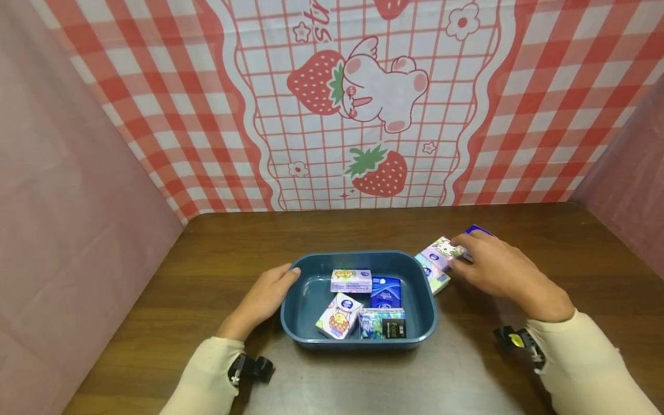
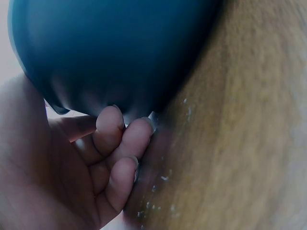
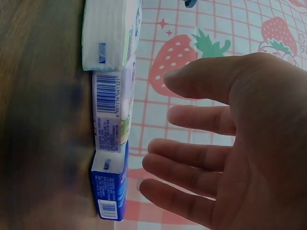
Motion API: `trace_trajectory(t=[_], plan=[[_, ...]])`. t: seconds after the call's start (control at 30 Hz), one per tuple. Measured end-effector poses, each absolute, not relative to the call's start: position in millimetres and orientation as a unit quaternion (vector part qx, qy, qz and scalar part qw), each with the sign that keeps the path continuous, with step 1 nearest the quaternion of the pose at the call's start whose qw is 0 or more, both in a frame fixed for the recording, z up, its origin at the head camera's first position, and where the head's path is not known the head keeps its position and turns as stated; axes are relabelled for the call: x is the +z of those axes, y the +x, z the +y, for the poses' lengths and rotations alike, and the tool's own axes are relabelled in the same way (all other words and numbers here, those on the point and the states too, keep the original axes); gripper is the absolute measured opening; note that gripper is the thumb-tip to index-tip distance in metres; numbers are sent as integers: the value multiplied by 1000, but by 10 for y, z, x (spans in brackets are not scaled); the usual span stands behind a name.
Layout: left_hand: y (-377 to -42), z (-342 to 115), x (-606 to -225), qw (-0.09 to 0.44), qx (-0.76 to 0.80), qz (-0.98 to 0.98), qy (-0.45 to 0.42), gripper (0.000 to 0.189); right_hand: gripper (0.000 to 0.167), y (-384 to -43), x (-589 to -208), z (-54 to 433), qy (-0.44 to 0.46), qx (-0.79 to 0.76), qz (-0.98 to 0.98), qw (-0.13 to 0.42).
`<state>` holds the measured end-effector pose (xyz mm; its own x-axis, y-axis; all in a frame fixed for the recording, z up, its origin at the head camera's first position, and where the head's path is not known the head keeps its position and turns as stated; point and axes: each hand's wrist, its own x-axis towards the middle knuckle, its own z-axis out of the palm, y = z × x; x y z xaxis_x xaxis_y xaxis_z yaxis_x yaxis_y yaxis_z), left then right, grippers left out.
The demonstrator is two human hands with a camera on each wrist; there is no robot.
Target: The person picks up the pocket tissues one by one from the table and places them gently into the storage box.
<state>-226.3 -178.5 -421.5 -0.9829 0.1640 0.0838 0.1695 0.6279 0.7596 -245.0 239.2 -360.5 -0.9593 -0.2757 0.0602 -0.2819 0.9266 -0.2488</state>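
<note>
A dark teal plastic tub [image 1: 358, 344] stands on the table, with several small tissue packs inside. My left hand [image 1: 264, 297] holds its left end, thumb at the rim and fingers bent against the outer wall. To the tub's right, a light-blue-and-white tissue pack [image 3: 105, 38], a purple one [image 3: 108, 110] and a dark blue one [image 3: 109, 187] lie in a row. Over this row hovers my right hand [image 1: 500, 268], its fingers spread and apart from the packs in the right wrist view. Nothing is in its grasp.
Inside the tub lie a purple pack [image 1: 351, 281], a blue pack [image 1: 385, 293], a white cartoon pack [image 1: 339, 317] and a blue-green pack with a black label [image 1: 383, 324]. A strawberry-print cloth [image 1: 378, 127] hangs behind the wooden table [image 1: 233, 236].
</note>
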Motion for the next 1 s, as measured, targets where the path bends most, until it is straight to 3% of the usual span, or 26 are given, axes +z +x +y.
trace_trajectory(t=[0.33,0.67,1.0], plan=[[-2261,-1794,-4222,3,-423,-901,-91,47,59,-2500,-3676,2442,132,134,-982,-3],[-2265,-1783,-4227,0,-423,-902,-91,48,75,-2502,-3731,2490,130,135,-981,-54],[-2271,-1791,-4239,-4,-424,-902,-83,49,71,-2492,-3725,2507,141,110,-983,-46]])
